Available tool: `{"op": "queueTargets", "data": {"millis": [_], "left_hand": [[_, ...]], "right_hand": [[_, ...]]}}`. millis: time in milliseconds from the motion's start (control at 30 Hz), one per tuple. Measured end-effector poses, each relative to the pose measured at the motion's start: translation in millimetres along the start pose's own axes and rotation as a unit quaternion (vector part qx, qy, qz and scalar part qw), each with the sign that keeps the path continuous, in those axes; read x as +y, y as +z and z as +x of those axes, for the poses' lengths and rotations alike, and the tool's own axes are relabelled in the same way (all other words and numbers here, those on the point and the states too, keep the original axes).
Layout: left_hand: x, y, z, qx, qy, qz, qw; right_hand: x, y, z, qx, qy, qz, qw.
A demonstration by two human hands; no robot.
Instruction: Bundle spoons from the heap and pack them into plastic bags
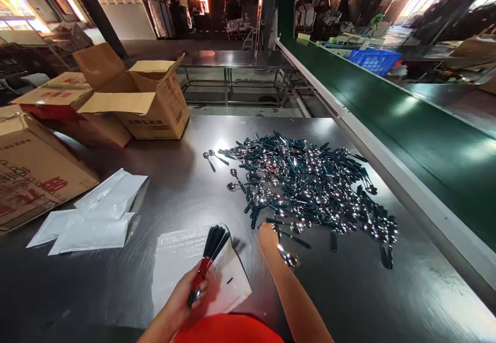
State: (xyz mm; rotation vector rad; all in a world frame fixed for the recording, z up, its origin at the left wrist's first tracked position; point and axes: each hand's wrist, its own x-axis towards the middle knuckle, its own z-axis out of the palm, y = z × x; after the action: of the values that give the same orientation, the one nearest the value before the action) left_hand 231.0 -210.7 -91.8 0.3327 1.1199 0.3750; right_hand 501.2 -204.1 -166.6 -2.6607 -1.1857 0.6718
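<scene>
While fanned in the left hand (182,296), dark-handled spoons (211,247); right hand (268,237) fingers' state unclear.

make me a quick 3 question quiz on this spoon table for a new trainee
1. True or false: the left hand holds a bunch of dark-handled spoons.
2. What is the right hand reaching into? A) the open carton B) the pile of spoons C) the blue crate
3. What flat white things lie on the steel table left of the hands?

Key
1. True; the handles fan out above the fist.
2. B, the pile of spoons; the open carton and blue crate stand farther off.
3. White pouches, loosely stacked.
</scene>
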Motion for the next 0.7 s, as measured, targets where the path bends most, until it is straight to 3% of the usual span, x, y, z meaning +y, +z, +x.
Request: {"op": "queueTargets", "data": {"millis": [167, 367, 467, 700], "left_hand": [[-1, -5.0, -6, 0.034, -0.016, -0.048, 0.998], [1, -2.1, -5, 0.050, -0.034, -0.060, 0.996], [3, 3.2, -3, 0.039, -0.010, -0.031, 0.999], [5, 8.3, -1, 0.016, -0.002, -0.019, 1.000]], "right_hand": [[26, -27, -10, -0.002, 0.085, 0.007, 0.996], [92, -72, -4, 0.008, 0.311, 0.050, 0.949], [105, -73, -2, -0.001, 0.377, 0.079, 0.923], [102, -66, -4, 0.017, 0.400, 0.065, 0.914]]}}
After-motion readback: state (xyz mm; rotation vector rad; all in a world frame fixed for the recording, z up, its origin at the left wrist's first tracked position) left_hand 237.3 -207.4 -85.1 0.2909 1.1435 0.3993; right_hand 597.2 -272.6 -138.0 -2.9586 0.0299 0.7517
